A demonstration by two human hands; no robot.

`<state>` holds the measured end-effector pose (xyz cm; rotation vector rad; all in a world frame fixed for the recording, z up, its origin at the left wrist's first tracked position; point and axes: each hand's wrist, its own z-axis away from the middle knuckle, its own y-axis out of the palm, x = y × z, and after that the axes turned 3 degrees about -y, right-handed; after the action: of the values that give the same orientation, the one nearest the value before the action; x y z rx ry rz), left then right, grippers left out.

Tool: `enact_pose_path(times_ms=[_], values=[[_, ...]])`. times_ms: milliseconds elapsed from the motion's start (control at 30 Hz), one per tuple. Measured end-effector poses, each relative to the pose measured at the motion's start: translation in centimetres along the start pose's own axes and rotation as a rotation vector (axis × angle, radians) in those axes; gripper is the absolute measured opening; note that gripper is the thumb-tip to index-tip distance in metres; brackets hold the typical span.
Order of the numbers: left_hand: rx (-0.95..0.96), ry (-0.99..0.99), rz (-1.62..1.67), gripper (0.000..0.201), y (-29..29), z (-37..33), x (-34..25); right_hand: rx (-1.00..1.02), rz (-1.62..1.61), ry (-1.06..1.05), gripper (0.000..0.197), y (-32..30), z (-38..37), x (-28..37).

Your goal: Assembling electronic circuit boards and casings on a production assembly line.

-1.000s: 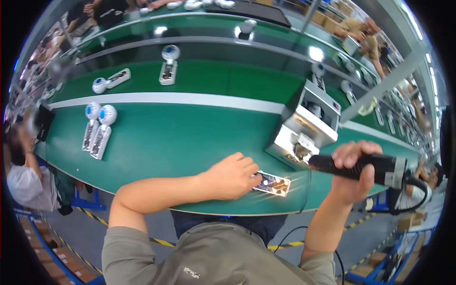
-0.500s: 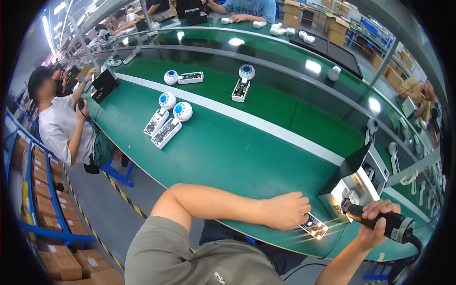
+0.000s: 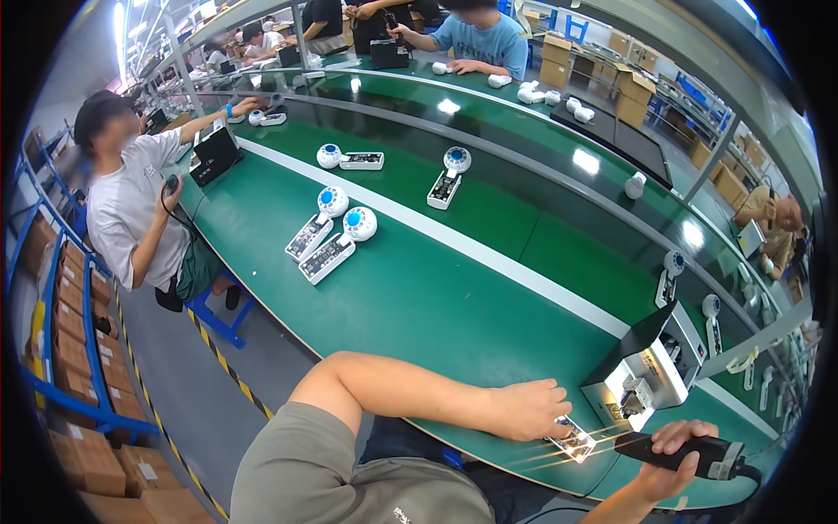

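Observation:
My left hand (image 3: 532, 410) reaches across my front, its fingers closed over one end of a white device with a bare circuit board (image 3: 573, 440) on the table's near side. My right hand (image 3: 665, 476) wraps round a black electric screwdriver (image 3: 640, 447), held nearly level with its cable trailing right. Its tip points left at the board, and bright light glares off the board's right end; whether the tip touches is unclear. Just behind stands a black and silver box, apparently a screw feeder (image 3: 650, 371), with its lit front open.
On the green table (image 3: 445, 323) lie several white round-headed devices (image 3: 327, 253) with exposed boards. More rest along the far belt (image 3: 449, 179) and at right. A person in white (image 3: 135, 196) works at left; another in blue (image 3: 480, 39) sits across. Cartons (image 3: 78, 345) fill the left rack.
The screwdriver in my right hand has moved from the feeder's opening down and left toward the circuit board. My left hand stays on the device. The whole view has shifted slightly.

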<state>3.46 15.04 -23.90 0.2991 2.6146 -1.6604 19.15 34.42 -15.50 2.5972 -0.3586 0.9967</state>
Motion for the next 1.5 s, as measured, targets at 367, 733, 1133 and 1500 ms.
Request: enact_pose_path(times_ms=[367,733,1133,1500], values=[[0.023,0.006,0.020,0.025,0.0,0.0,0.0,-0.009,-0.002,0.007,0.033,-0.9,0.7,0.4],[0.005,0.028,0.024,0.027,0.2,0.2,0.4,-0.023,-0.001,0.006,0.032,-1.4,0.7,0.1],[0.020,0.028,0.086,0.018,1.3,-0.5,0.3,-0.104,0.006,0.069,0.035,-2.3,1.6,1.3],[0.103,0.008,0.078,0.023,0.1,-0.8,0.8,-0.100,0.002,0.024,0.039,-1.2,0.6,0.0]])
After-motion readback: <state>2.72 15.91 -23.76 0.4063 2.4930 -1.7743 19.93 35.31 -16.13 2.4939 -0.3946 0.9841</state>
